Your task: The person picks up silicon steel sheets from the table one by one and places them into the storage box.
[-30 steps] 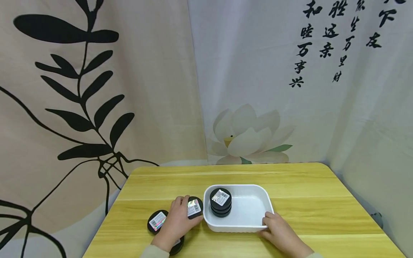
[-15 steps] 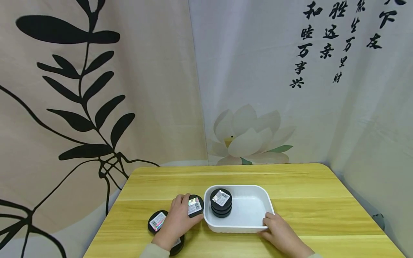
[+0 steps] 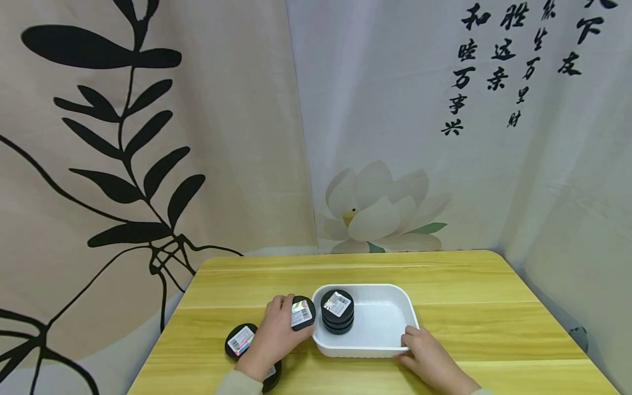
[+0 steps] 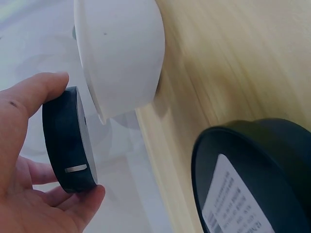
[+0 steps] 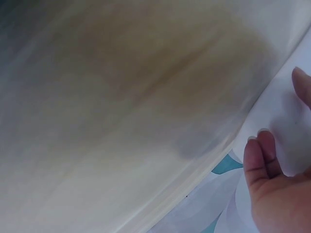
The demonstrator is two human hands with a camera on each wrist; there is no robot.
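Observation:
My left hand (image 3: pixel 276 334) grips a flat round black container (image 3: pixel 302 312) with a silvery barcode label, at the left rim of the white tray (image 3: pixel 380 321). In the left wrist view, thumb and fingertips hold this black container (image 4: pixel 68 141) by its edge, close beside the tray's wall (image 4: pixel 124 53). Inside the tray, at its left end, stands a stack of similar black containers (image 3: pixel 338 305). My right hand (image 3: pixel 427 355) pinches the tray's front right corner, thumb below and fingers over the rim. The right wrist view shows this hand (image 5: pixel 279 191) against the tray's white side.
Two more labelled black round containers lie left of the tray: one (image 3: pixel 241 340) beside my left wrist, another (image 3: pixel 272 376) partly hidden under the forearm. Wood-grain table (image 3: pixel 464 307) surrounds the tray. Behind it hangs a printed curtain (image 3: pixel 237 137).
My left hand has shifted slightly right and up with the black container, now overlapping the tray's left rim in the head view. The right hand and tray hold still.

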